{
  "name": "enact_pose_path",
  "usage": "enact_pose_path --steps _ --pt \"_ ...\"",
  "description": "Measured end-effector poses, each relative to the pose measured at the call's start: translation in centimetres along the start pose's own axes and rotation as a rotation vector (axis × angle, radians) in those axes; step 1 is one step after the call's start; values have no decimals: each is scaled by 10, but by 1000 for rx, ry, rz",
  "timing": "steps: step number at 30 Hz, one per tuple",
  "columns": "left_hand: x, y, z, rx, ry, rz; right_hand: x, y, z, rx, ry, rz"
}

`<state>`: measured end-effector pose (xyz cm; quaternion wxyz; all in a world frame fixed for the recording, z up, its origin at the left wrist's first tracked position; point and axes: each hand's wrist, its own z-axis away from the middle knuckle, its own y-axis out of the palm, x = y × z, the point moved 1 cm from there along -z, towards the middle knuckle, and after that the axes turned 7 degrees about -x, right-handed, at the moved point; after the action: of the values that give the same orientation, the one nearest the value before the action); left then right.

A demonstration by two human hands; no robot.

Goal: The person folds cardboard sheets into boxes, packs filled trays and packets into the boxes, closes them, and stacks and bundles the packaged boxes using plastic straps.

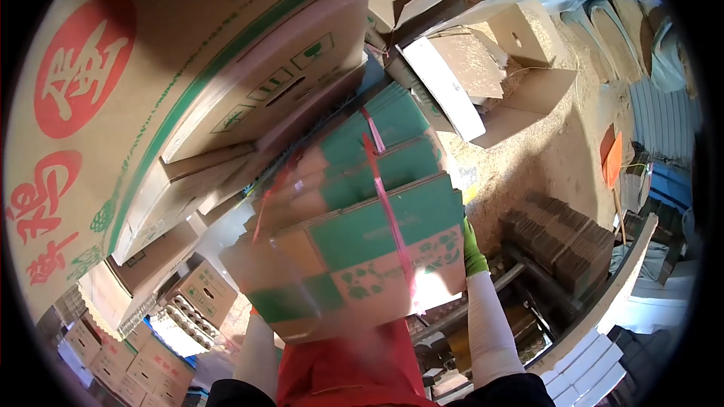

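A tied bundle of flattened cardboard boxes (377,249), brown with green panels, is held up in front of my red apron (347,373). Pink plastic twine (390,215) runs around the stack, whose layers fan apart toward the far end. My right hand (473,250), in a green glove, grips the bundle's right edge, with its fingertips hidden behind the cardboard. At the lower left edge, only a bit of orange at the cuff of my left hand (255,312) shows. The bundle covers the rest of that hand, which bears the load from below or behind.
Large printed cartons (151,53) loom close on the left. An egg tray (188,324) sits at lower left. Open boxes with shavings (520,53) stand at the back. Stacked brown cardboard (558,241), an orange shovel (612,160) and a curved ledge (603,309) are on the right.
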<state>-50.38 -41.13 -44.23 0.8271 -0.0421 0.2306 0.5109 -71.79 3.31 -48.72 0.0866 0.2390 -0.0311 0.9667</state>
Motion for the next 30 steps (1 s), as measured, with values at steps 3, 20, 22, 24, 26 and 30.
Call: enact_pose_path --steps 3,20,22,24,26,30 --pt "-3 1 0 7 12 -27 -25 -19 -10 35 -3 -100" --pt "-1 -21 22 -39 -12 -70 -87 -60 50 -14 66 -303" --pt "-2 -20 24 -38 -12 -81 -83 -60 58 -26 58 -289" --pt "-6 -18 26 -31 -6 -91 -77 -60 65 -32 48 -282" --pt "-9 -15 27 -30 -5 -100 -72 -60 73 -39 42 -272" --pt "-17 -9 26 -12 4 -149 -59 -60 86 -56 -1 -253"
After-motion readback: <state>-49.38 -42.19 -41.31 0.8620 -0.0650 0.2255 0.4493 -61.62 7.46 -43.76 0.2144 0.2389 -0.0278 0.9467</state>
